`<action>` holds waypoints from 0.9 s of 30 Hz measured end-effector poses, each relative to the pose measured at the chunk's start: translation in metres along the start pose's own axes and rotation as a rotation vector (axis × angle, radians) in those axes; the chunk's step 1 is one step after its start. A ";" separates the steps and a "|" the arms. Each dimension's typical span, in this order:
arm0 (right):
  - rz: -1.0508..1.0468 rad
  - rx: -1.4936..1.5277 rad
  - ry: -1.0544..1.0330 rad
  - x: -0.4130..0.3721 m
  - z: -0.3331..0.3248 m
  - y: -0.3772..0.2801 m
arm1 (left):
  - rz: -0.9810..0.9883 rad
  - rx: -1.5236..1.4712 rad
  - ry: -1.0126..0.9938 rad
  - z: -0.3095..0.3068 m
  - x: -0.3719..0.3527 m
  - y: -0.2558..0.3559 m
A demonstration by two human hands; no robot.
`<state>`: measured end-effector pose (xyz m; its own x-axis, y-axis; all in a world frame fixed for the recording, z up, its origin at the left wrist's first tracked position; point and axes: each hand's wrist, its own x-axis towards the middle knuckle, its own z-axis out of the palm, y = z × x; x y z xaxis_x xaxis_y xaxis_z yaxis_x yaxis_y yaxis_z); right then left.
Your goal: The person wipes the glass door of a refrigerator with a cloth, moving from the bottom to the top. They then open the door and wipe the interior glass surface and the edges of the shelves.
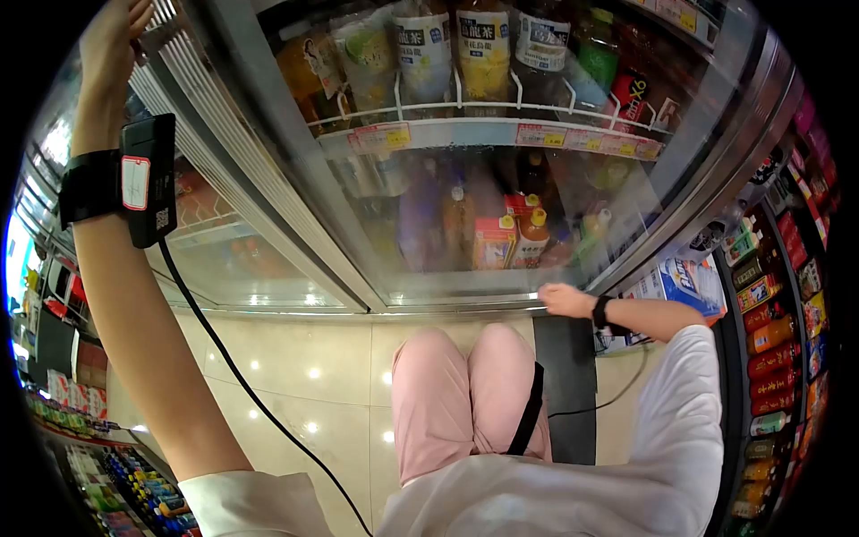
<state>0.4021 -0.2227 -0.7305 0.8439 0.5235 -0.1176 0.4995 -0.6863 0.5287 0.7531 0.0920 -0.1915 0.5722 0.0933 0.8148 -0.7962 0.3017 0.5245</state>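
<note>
My left hand (132,25) is raised at the top left, its fingers bent around the edge or handle of a glass cooler door (259,170). A black device with a cable is strapped to that wrist. Low on the right, my right hand (564,300) is closed near the bottom frame of the cooler (465,300); anything inside its fingers is hidden. Behind the glass, tea bottles (484,52) stand on a wire-fronted shelf (501,132). Further down are more bottles (532,237) and a red and yellow carton (494,243).
Shelves of packaged drinks (771,362) line the right side. A blue and white box (693,285) sits beside the cooler. More goods (143,483) are at the lower left. My bent knees are over the tiled floor (295,376), and a black cable (237,371) hangs across it.
</note>
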 end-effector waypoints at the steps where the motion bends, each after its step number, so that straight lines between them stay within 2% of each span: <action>1: 0.000 0.033 -0.112 -0.016 -0.008 0.002 | -0.006 -0.018 -0.038 0.001 0.000 -0.004; 4: -0.005 0.007 -0.169 -0.020 -0.020 0.009 | -0.001 -0.076 -0.140 -0.010 0.019 -0.019; 5: -0.016 0.033 -0.063 -0.008 -0.016 0.009 | 0.006 -0.092 -0.174 -0.015 0.026 -0.023; 7: -0.041 0.083 0.154 0.040 -0.001 0.005 | 0.020 -0.120 -0.243 -0.021 0.036 -0.026; 9: -0.017 0.075 0.094 0.104 -0.010 -0.003 | -0.014 -0.111 -0.216 -0.018 0.030 -0.019; 11: -0.060 -0.159 0.311 0.170 -0.008 -0.006 | -0.061 -0.143 -0.214 -0.018 0.026 -0.014; 12: -0.034 -0.116 0.347 0.206 0.009 -0.015 | -0.092 -0.181 -0.226 -0.017 0.025 -0.013; 14: -0.037 0.041 0.354 0.270 -0.005 -0.017 | -0.137 -0.203 -0.185 -0.011 0.018 -0.006; 15: -0.008 -0.022 0.393 0.289 -0.033 -0.012 | -0.129 -0.175 -0.160 -0.010 0.015 -0.005; 16: 0.035 -0.013 0.366 0.322 -0.021 -0.018 | -0.112 -0.155 -0.193 -0.014 0.022 -0.010; 18: 0.226 -0.541 0.511 0.342 -0.037 -0.016 | -0.089 -0.177 -0.273 -0.023 0.033 -0.020; 19: 0.193 -0.459 0.508 0.334 -0.036 -0.015 | -0.087 -0.118 -0.228 -0.019 0.027 -0.016; 21: 0.118 -0.288 0.515 0.321 -0.037 -0.014 | -0.049 -0.146 -0.374 -0.034 0.054 -0.038; 22: 0.082 -0.438 0.335 0.302 -0.035 -0.013 | -0.012 -0.097 -0.356 -0.033 0.053 -0.038; 23: 0.070 -0.534 0.338 0.274 -0.030 -0.010 | -0.026 -0.104 -0.356 -0.033 0.053 -0.038; 24: 0.160 -1.012 0.293 0.248 -0.010 -0.010 | -0.040 -0.109 -0.351 -0.032 0.054 -0.037; 25: 0.270 -1.720 0.207 0.222 0.011 -0.010 | -0.054 -0.111 -0.342 -0.033 0.053 -0.037; 26: 0.327 -2.198 0.117 0.196 0.029 -0.009 | -0.078 -0.060 -0.200 -0.023 0.041 -0.029; 27: 0.339 -2.201 0.159 0.212 0.026 -0.004 | -0.038 -0.071 -0.165 -0.023 0.038 -0.027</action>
